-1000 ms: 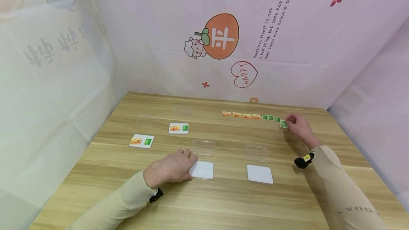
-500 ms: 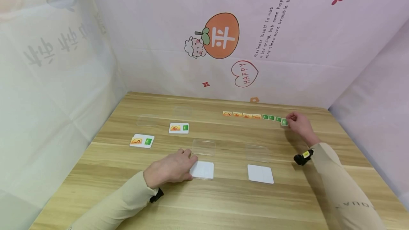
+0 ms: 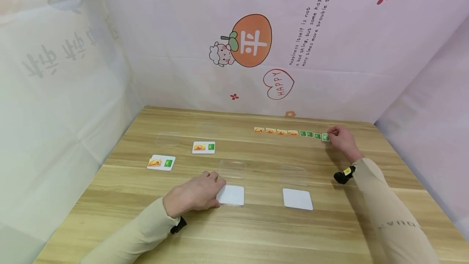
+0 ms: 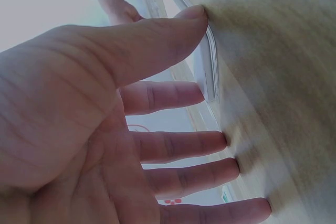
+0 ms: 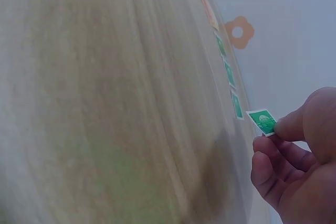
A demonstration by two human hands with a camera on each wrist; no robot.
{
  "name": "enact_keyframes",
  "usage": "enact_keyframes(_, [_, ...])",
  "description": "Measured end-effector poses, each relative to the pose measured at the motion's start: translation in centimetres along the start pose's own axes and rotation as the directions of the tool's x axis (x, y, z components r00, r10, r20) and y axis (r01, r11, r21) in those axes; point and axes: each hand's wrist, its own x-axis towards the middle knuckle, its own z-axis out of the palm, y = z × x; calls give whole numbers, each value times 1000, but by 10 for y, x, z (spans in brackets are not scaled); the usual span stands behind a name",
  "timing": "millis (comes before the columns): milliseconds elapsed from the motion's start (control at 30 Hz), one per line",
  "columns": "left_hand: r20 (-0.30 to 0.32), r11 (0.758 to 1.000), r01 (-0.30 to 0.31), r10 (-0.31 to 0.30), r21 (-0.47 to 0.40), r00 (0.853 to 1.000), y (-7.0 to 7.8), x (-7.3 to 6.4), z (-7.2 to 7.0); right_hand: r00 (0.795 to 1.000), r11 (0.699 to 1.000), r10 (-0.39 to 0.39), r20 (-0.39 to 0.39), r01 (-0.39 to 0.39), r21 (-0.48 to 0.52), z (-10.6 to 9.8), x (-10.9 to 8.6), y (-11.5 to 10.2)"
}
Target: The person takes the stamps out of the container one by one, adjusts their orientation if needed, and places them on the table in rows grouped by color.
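My right hand (image 3: 342, 142) pinches a small green stamp (image 5: 262, 121) with a white border between thumb and fingers. It is held at the right end of a row of small stamps, next to the last green stamp on the table (image 3: 317, 136). My left hand (image 3: 196, 192) lies at the left edge of a blank white card (image 3: 231, 195). In the left wrist view, its thumb (image 4: 163, 40) touches the card's edge, the index finger (image 4: 168, 96) reaches its other corner, and the remaining fingers extend straight to the table. A second blank white card (image 3: 297, 199) lies to the right.
Orange stamps (image 3: 282, 132) form the row's left part. Clear plastic covers (image 3: 232, 169) lie behind the cards. Two white cards, one left (image 3: 161, 163) and one farther back (image 3: 203, 147), each bear an orange and a green stamp. Printed cloth (image 3: 183, 52) hangs beyond the wooden table (image 3: 256, 235).
My right hand has moved slightly away from me, bringing the green stamp back level with the row. The left hand stays at the white card.
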Motion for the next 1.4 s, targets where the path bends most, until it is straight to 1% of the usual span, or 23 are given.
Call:
enact_keyframes(100, [1,1000,4,-4,-1,1000,-1,-1,0,1000,1000,-4,5,4,-1,1,3,1])
enact_keyframes(200, [-2,1000,-5,5,-5,1000,-2,-1,1,1000,1000,-9,1,9,-2,0,4,5])
enact_keyframes(367, [-2,1000,-16,16,-4,1000,-3,0,2,999,999,-35,-18,35,-18,-1,2,8])
enact_keyframes(533, [9,1000,-6,6,0,1000,-3,0,1,999,998,-38,-28,37,-56,0,5,9])
enact_keyframes(700, [12,1000,-1,1,-3,1000,-2,0,0,998,994,-56,-33,53,-96,3,11,11])
enact_keyframes(867, [9,1000,-3,3,-2,1000,-2,0,0,996,987,-85,-26,80,-141,4,17,15])
enact_keyframes(1100, [8,1000,-3,3,3,1000,-1,1,1,990,963,-142,-7,136,-231,4,20,18])
enact_keyframes(1400, [4,1000,-1,1,4,1000,-1,1,2,987,959,-157,14,156,-238,6,21,16])
